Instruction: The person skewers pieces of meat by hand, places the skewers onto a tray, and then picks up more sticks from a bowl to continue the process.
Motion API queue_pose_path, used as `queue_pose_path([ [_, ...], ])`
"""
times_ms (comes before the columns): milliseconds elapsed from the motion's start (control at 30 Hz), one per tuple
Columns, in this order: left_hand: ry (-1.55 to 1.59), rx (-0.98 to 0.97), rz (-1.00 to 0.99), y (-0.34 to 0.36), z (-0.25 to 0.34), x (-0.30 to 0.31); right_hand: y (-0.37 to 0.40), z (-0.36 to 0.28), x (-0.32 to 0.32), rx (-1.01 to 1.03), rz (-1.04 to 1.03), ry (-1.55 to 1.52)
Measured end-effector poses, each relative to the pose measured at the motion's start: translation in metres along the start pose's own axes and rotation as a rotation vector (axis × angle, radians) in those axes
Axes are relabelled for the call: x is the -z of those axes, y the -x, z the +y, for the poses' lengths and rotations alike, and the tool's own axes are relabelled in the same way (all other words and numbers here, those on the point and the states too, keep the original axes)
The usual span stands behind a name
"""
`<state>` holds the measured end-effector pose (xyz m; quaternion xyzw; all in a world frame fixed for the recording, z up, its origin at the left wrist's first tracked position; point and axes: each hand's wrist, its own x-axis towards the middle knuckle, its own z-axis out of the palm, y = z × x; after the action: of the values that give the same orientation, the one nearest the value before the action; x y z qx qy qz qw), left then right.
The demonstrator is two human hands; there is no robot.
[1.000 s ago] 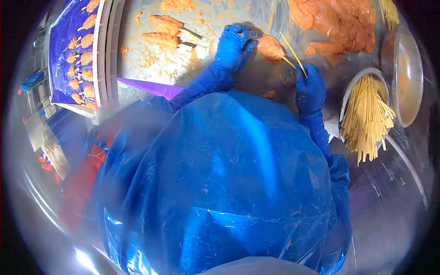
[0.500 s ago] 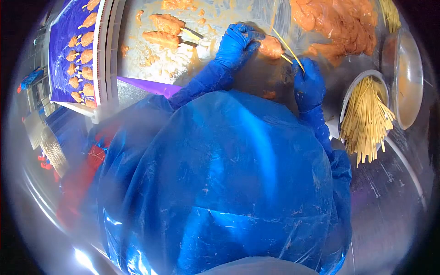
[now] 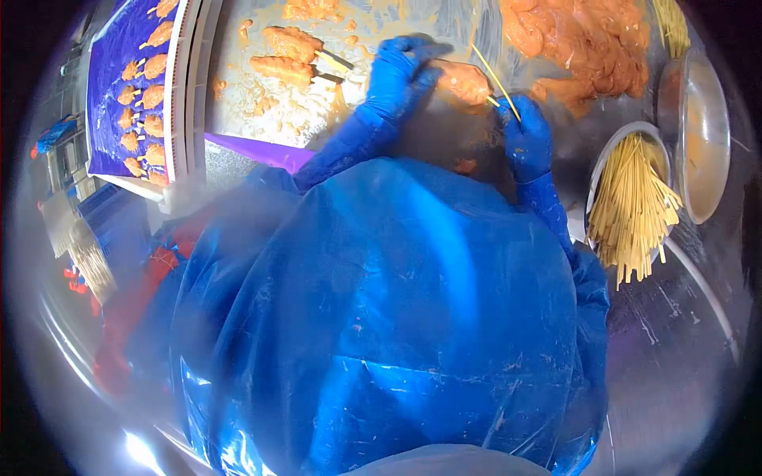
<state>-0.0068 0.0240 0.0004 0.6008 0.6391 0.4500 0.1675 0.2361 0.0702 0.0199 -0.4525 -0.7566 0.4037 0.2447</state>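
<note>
A piece of orange-coated meat [image 3: 464,82] lies on the metal table, a short skewer end sticking out at its right. At its left end is my left hand [image 3: 397,79] in a blue glove, fingers apart and close to the meat; whether they touch it is unclear. My right hand [image 3: 527,139], also gloved in blue, is closed on a thin wooden skewer [image 3: 496,79] that slants up and left past the meat's right side. Two skewered pieces [image 3: 292,44] [image 3: 282,71] lie left of my left hand, sticks pointing right.
A large pile of coated meat [image 3: 583,47] is at the top right. A metal container of skewers [image 3: 633,210] stands right of my right hand, beside a metal bowl [image 3: 706,139]. At the left, a blue-lined tray [image 3: 107,103] holds several skewered pieces.
My left hand has moved left and its fingers have loosened, showing more of the meat. My right hand has shifted slightly left and up with the skewer.
</note>
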Motion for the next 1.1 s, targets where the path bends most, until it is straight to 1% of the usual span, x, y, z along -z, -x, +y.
queue_pose_path([
  [33,0.171,0.069,0.036,-0.001,-0.002,0.003,0.002,-0.001,0.000,0.001,0.012,0.004],
  [67,0.172,0.067,0.030,0.001,-0.006,0.002,0.003,-0.002,0.001,-0.003,0.017,0.003],
  [100,0.114,0.132,0.088,0.006,-0.011,0.000,0.003,-0.003,0.003,-0.035,-0.007,0.018],
  [133,0.053,0.197,0.148,0.003,-0.003,0.005,0.003,-0.005,0.003,-0.064,-0.033,0.031],
  [167,-0.032,0.062,0.142,0.004,0.010,0.006,0.002,-0.004,0.002,-0.063,-0.034,0.027],
  [200,-0.037,0.063,0.143,0.005,0.010,0.004,0.002,-0.003,0.001,-0.057,-0.031,0.008],
  [267,-0.109,0.037,0.032,0.014,0.003,-0.004,0.001,-0.003,0.000,-0.052,-0.029,-0.009],
  [300,-0.094,0.070,-0.023,0.011,-0.003,-0.007,0.000,-0.003,0.001,-0.033,-0.034,-0.007],
  [433,-0.138,0.085,-0.045,0.010,-0.008,-0.006,-0.005,0.001,-0.002,-0.002,-0.042,0.004],
  [500,-0.192,0.035,-0.063,0.006,-0.007,-0.003,-0.007,0.001,-0.005,0.014,-0.029,0.022],
  [567,-0.214,0.022,-0.049,0.002,-0.011,0.001,-0.006,0.000,-0.005,0.033,-0.017,0.040],
  [633,-0.237,0.005,-0.033,-0.003,-0.010,0.002,-0.004,0.001,-0.002,0.032,0.008,-0.150],
  [667,-0.250,-0.088,0.019,-0.005,-0.008,0.001,0.000,0.002,0.002,0.036,0.009,-0.149],
  [700,-0.261,-0.181,0.069,-0.006,-0.005,0.000,0.007,0.005,0.009,-0.021,-0.009,-0.116],
  [733,-0.259,-0.181,0.068,-0.004,0.001,-0.005,0.013,0.009,0.014,-0.081,-0.027,-0.083],
  [767,-0.360,-0.202,-0.054,0.001,0.009,-0.012,0.015,0.013,0.017,-0.084,-0.029,-0.082],
  [800,-0.459,-0.223,-0.178,0.007,0.017,-0.019,0.018,0.017,0.019,-0.167,-0.083,-0.058],
  [833,-0.408,-0.199,-0.298,0.011,0.022,-0.024,0.021,0.021,0.019,-0.249,-0.133,-0.033],
  [867,-0.404,-0.203,-0.299,0.012,0.026,-0.027,0.022,0.024,0.018,-0.252,-0.129,-0.031],
  [933,-0.400,-0.220,-0.333,0.011,0.032,-0.029,0.020,0.024,0.011,-0.179,-0.051,0.021],
  [967,-0.401,-0.225,-0.334,0.011,0.033,-0.030,0.020,0.023,0.009,-0.178,-0.046,0.019],
  [1033,-0.394,-0.254,-0.379,0.012,0.033,-0.033,0.017,0.014,0.005,-0.249,-0.042,-0.093],
  [1067,-0.396,-0.258,-0.380,0.013,0.032,-0.036,0.016,0.017,0.003,-0.248,-0.039,-0.096],
  [1100,-0.376,-0.301,-0.365,0.014,0.032,-0.041,0.015,0.022,0.002,-0.209,-0.051,-0.149],
])
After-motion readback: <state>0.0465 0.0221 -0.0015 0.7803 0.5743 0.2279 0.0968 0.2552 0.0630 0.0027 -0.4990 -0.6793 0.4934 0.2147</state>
